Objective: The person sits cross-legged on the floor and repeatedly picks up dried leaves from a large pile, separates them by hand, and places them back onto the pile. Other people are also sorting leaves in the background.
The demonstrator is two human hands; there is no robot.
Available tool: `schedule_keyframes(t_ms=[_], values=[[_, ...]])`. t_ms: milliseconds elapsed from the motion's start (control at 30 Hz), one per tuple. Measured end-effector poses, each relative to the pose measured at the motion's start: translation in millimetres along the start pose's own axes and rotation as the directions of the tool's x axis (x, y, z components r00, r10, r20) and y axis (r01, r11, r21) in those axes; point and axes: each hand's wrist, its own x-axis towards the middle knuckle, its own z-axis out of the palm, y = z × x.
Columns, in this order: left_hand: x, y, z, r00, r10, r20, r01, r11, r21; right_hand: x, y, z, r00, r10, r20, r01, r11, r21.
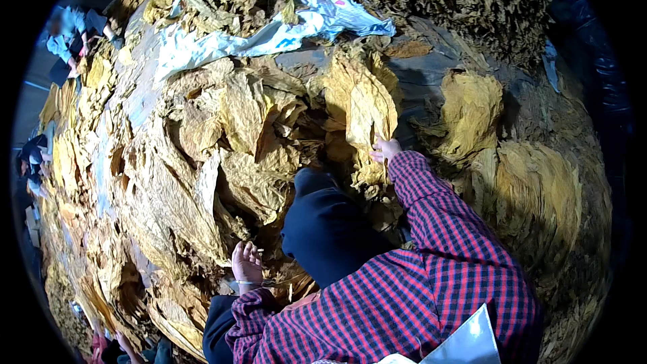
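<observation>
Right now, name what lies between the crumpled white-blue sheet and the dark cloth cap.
Crinkled yellow-brown dried leaves lie there, as the head view shows.

From where I stand, the crumpled white-and-blue plastic sheet (330,10) catches a bright, cool light. On its near side and to its right, a dull grey ground covering (424,84) shows in patches. Well to its right hangs or lies dark, glossy, creased sheeting (596,47); I can't tell which. Far to its left, the grey floor (39,71) sits in shadow.
</observation>
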Motion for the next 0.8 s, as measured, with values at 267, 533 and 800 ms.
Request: schedule_keyframes(t_ms=[267,533,800], values=[[3,-11,21,0.992,0.062,0.109,-0.072,0.993,0.092,-89,-61,-30,0.935,-0.350,0.053,0.352,0.935,-0.034],[-13,6,53,0.965,0.107,0.238,-0.121,0.992,0.045,-186,-101,-44,0.770,-0.513,0.379,0.594,0.793,-0.135],[-87,39,180,0.758,0.106,0.644,0.008,0.985,-0.172,-327,-116,-16,0.576,-0.238,0.782,0.714,0.612,-0.340]])
